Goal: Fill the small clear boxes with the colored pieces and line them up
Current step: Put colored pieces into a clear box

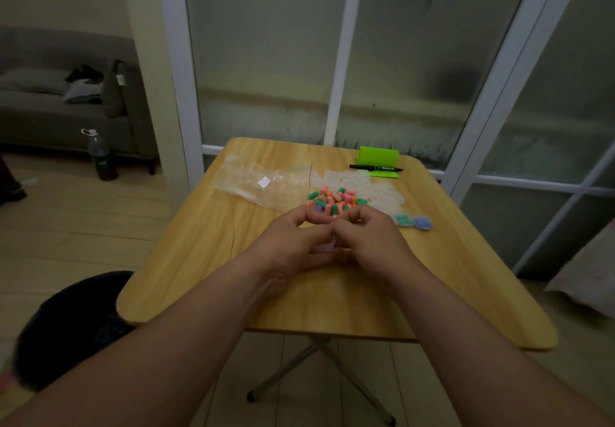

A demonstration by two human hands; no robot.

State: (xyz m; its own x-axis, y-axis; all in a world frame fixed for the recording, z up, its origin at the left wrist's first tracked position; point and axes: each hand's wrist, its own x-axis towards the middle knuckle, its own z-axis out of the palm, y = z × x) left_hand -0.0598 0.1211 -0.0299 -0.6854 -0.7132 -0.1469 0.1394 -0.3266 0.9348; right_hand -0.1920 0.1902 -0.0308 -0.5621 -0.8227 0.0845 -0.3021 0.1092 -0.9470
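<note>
A heap of colored pieces [334, 200] in pink, green, orange and purple lies mid-table. Behind and right of it sit several empty small clear boxes [372, 186]. Two filled boxes stand side by side at the right: one with teal pieces [403, 220], one with purple pieces [423, 222]. My left hand [296, 236] and my right hand [369, 236] meet just in front of the heap, fingers curled round a small clear box [327, 247] between them. The box is mostly hidden by my fingers.
The wooden folding table [199, 260] carries a clear zip bag [263, 181] at back left, a black marker [376, 168] and a green stand [378, 157] at the back. Glass doors stand behind. A dark stool [76, 323] sits at the lower left.
</note>
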